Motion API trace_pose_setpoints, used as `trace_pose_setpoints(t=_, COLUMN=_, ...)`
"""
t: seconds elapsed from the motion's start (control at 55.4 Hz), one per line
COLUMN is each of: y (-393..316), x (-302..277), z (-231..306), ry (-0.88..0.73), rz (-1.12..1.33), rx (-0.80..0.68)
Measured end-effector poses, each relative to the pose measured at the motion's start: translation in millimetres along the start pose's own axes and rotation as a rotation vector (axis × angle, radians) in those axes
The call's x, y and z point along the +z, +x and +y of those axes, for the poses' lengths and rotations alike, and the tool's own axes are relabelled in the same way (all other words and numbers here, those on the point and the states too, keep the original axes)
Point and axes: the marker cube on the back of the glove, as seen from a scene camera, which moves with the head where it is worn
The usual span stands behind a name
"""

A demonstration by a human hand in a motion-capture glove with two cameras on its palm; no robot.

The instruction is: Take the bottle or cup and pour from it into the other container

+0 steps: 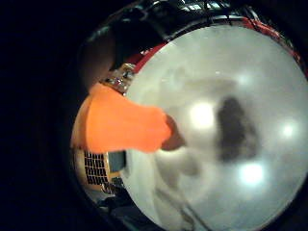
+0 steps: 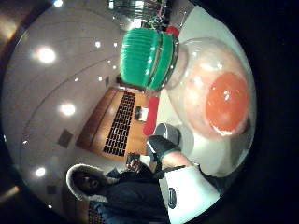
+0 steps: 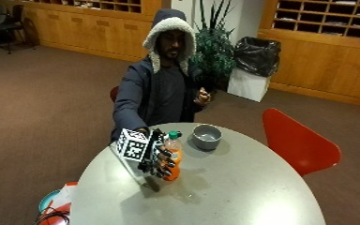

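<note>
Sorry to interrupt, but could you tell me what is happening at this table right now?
A person seated at the round grey table grips a bottle of orange drink with the gloved right hand. Its green cap is on. A grey bowl sits nearby on the table, apart from the bottle. Nothing is being poured yet.

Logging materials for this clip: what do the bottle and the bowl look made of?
Bottle: likely clear plastic, since the orange drink shows through; ribbed green cap, plastic too. Bowl: grey, smooth, opaque, with a dull sheen; ceramic or plastic, cannot tell which.
</note>
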Motion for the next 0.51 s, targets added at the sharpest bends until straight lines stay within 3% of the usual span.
trace_pose_setpoints(t=0.199, y=8, x=20, z=-11, ry=0.133, rz=-0.118, rx=-0.03)
trace_pose_setpoints(t=0.505, y=3, x=22, z=-7, ry=0.114, rz=-0.113, rx=-0.055)
